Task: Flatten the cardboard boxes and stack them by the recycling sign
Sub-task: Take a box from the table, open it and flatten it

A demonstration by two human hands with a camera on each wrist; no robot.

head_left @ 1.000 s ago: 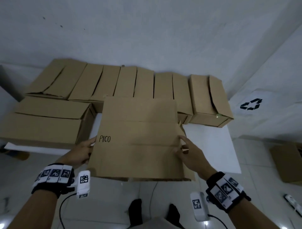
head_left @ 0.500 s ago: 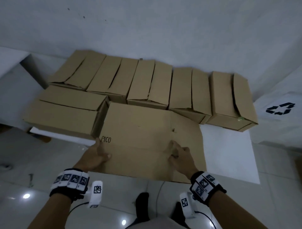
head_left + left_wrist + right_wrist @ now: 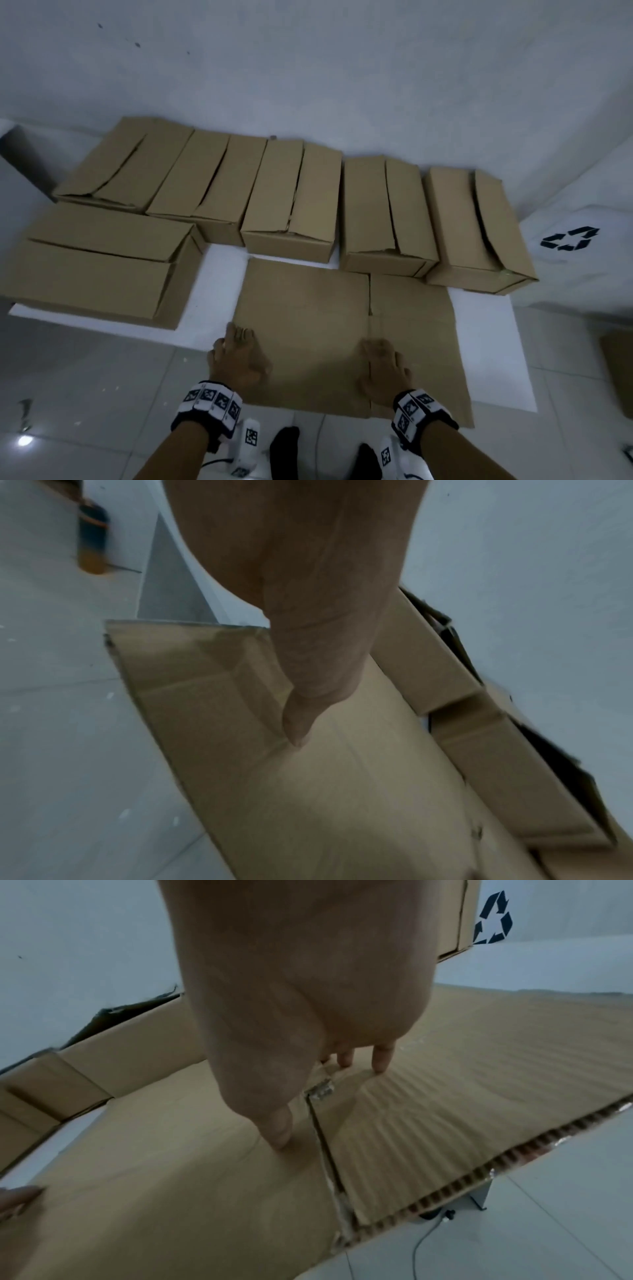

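Observation:
A flattened cardboard box (image 3: 329, 318) lies on the white table (image 3: 493, 342), its near edge hanging past the table's front. My left hand (image 3: 238, 356) presses flat on its near left corner, thumb tip (image 3: 296, 734) down on the cardboard (image 3: 342, 791). My right hand (image 3: 382, 368) presses palm down beside the centre seam, fingertips (image 3: 380, 1058) on the corrugated sheet (image 3: 479, 1069). Several unflattened boxes (image 3: 291, 198) stand in a row at the back, and one larger box (image 3: 96, 267) sits at the left. The recycling sign (image 3: 568, 238) is on the right, also visible as the black recycling sign (image 3: 493, 920).
Another brown cardboard piece (image 3: 620, 370) lies on the floor at the far right, below the sign. Tiled floor (image 3: 85, 394) runs in front of the table. My feet in dark socks (image 3: 284, 445) stand at the table's front edge. A dark and orange object (image 3: 92, 539) lies on the floor at left.
The box was held up by its sides, then laid down and pushed flat on the table. Both hands moved onto its top face and now press near its front edge.

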